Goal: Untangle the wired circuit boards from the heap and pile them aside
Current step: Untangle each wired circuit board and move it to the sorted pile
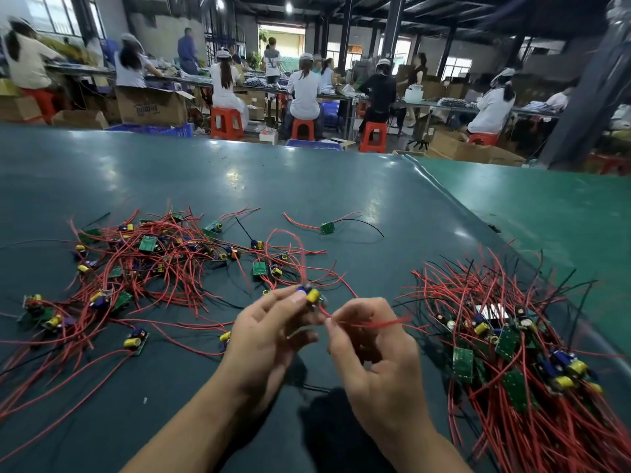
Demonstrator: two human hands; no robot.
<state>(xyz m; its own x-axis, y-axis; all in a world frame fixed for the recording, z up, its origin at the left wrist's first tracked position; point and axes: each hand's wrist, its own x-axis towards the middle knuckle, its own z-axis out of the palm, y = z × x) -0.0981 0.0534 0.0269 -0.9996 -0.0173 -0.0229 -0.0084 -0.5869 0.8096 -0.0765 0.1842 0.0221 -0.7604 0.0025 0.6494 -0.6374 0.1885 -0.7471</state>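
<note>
Your left hand (269, 336) holds one small circuit board (312, 297) up above the tabletop (307, 186), its fingers curled and clamped round it; a stubby yellow cylindrical capacitor and a blue part show at your fingertips, and the board itself is mostly hidden. Your right hand (372, 356) sits just beside it, thumb and forefinger pinched together on a thin red wire (372, 323) that runs out to the right, blurred; your other right fingers are curled loosely. More red leads loop up from the held board toward the heap.

The heap (150, 264) lies to your left on the tabletop: a loose tangle of glossy red wires, a few black ones, and flat green rectangular boards bearing yellow and blue capacitors. The pile (522, 349) of sorted boards lies to your right, its boards bunched together and its red and black wires fanned out in straighter bundles. One single board (327, 228) with a red and a black lead lies apart, farther back between them.

The tabletop is a smooth dark green mat with a soft sheen; a lighter green sheet (546, 213) adjoins it on the right.
</note>
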